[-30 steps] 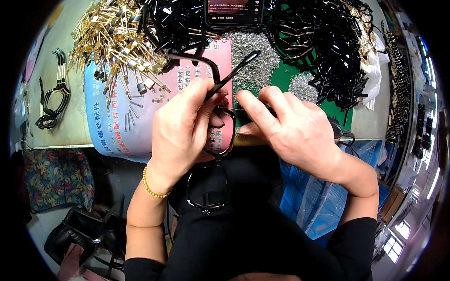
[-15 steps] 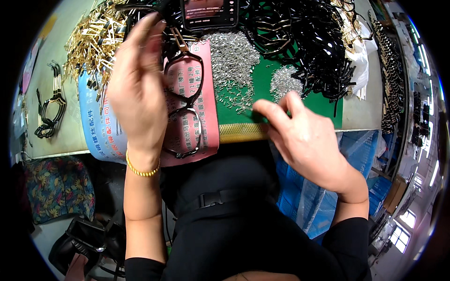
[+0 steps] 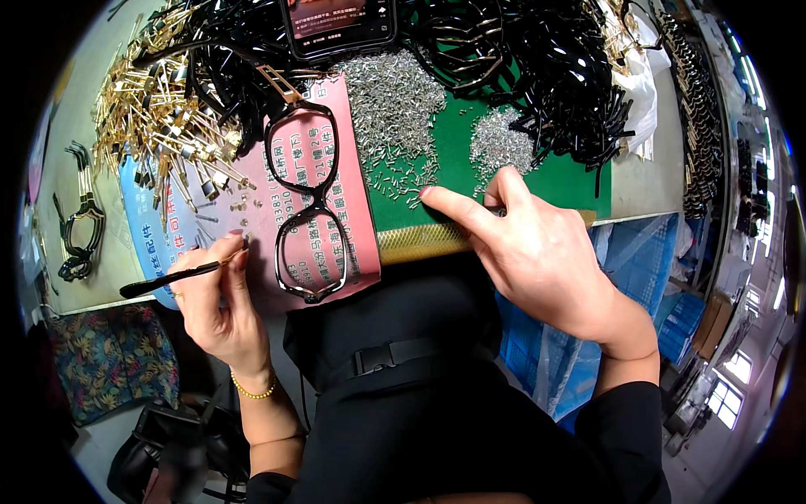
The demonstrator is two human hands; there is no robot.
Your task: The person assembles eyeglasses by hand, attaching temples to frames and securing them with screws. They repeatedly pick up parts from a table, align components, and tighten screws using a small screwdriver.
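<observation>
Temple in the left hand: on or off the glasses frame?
Off: the left hand holds the temple apart from the glasses frame, with printed sheet showing between them.

Eyeglass frame (image 3: pixel 317 195) on a sheet (image 3: pixel 359 239) at the table (image 3: pixel 653 198)'s near edge, mat (image 3: pixel 579 189) right of it, larger screw pile (image 3: pixel 390 105) left of smaller pile (image 3: pixel 502 144) on the mat; phone (image 3: pixel 340 21) behind, folded glasses (image 3: pixel 77 262) far left

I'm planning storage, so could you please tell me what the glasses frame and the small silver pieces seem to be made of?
Glasses frame: probably plastic, glossy black, with bright highlights along its rims; coated metal isn't ruled out.
Small silver pieces: likely bare or plated metal, shiny, judging by their sharp glints.
</observation>
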